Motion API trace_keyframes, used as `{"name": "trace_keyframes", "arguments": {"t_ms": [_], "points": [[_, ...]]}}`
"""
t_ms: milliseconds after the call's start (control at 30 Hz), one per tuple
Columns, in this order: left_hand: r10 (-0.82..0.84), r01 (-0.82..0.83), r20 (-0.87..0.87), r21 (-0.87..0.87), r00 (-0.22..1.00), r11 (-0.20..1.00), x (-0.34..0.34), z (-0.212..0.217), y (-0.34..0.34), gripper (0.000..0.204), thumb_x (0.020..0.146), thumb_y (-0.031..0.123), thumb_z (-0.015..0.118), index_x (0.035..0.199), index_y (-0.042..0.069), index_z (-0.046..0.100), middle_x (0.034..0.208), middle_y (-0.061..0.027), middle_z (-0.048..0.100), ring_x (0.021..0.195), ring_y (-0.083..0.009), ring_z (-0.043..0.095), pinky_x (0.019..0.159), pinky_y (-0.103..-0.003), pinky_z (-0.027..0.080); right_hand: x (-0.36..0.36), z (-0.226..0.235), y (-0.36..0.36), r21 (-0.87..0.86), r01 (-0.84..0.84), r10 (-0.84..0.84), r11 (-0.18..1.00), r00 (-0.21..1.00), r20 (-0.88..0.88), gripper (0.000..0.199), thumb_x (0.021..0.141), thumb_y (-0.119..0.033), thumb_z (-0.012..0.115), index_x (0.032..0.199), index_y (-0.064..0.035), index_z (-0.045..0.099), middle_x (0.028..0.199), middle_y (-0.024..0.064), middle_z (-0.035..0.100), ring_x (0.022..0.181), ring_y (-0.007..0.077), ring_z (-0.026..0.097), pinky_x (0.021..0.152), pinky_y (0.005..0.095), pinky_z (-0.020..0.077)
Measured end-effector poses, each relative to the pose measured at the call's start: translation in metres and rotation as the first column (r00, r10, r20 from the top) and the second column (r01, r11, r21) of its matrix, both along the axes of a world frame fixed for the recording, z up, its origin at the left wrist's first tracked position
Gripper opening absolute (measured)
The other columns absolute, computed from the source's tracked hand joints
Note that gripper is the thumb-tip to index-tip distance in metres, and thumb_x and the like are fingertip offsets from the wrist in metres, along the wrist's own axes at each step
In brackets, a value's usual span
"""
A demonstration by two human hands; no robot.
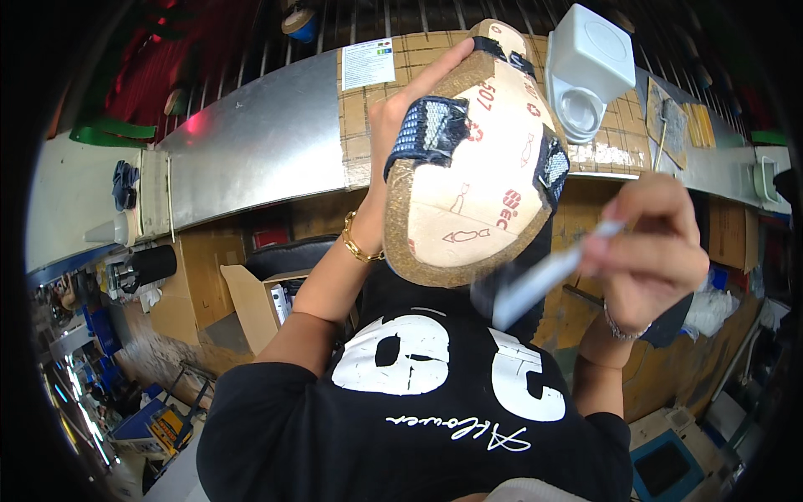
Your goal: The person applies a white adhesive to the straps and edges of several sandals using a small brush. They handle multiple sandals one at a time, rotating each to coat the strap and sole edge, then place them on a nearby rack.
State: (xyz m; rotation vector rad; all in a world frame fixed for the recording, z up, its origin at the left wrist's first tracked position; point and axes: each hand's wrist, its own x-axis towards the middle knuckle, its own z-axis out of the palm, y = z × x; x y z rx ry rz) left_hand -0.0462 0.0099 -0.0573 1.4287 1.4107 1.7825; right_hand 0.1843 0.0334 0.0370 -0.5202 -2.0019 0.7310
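Note:
My left hand (393,125) holds a sandal sole (468,192) up with its bottom side facing me. The sole is tan board with a cork-like rim and dark blue beaded straps (431,125) folded over its edges. My right hand (652,243) grips a pale brush (535,280), blurred, whose tip sits at the sole's lower right edge. A gold bracelet is on my left wrist and a thin one on my right.
A metal-topped workbench (259,142) runs across behind the sole, partly covered by brown cardboard (623,117). A white plastic container (585,67) stands on it at the right. An open cardboard box (255,293) and cluttered floor lie below left.

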Motion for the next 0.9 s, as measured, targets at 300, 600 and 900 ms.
{"name": "trace_keyframes", "arguments": {"t_ms": [300,600,900], "points": [[-0.049,0.051,0.018,-0.103,0.999,0.993,0.002,0.010,-0.004,0.059,0.082,0.020,0.079,0.139,0.017,0.062,0.125,-0.0058,0.071,0.104,-0.0134,0.071,0.088,-0.028,0.058,0.007,-0.001,0.012,-0.083,-0.015,0.018,0.996,0.999,0.038,0.034,0.053,-0.003,0.084,0.084,-0.0146,0.084,0.083,0.0042,0.063,0.068,0.0108,0.057,0.058,0.0211,0.0407],[-0.123,0.153,0.193,-0.153,0.974,0.976,0.005,0.020,-0.011,0.056,0.088,0.019,0.075,0.141,0.011,0.059,0.134,-0.0116,0.065,0.120,-0.0198,0.065,0.102,-0.031,0.052,0.014,-0.006,0.019,-0.163,-0.106,0.105,0.981,0.994,-0.016,0.028,0.056,0.000,0.082,0.083,-0.0106,0.083,0.082,0.0044,0.064,0.069,0.0096,0.058,0.058,0.0208,0.0411],[-0.118,0.152,0.226,-0.141,0.967,0.978,0.008,0.021,-0.020,0.051,0.092,0.012,0.069,0.142,0.010,0.057,0.136,-0.0127,0.063,0.122,-0.0195,0.062,0.104,-0.030,0.050,0.013,0.000,0.004,-0.197,0.010,-0.001,0.980,0.999,0.049,0.031,0.054,-0.001,0.082,0.083,-0.0110,0.083,0.080,0.0038,0.063,0.066,0.0097,0.056,0.056,0.0223,0.0393]]}}
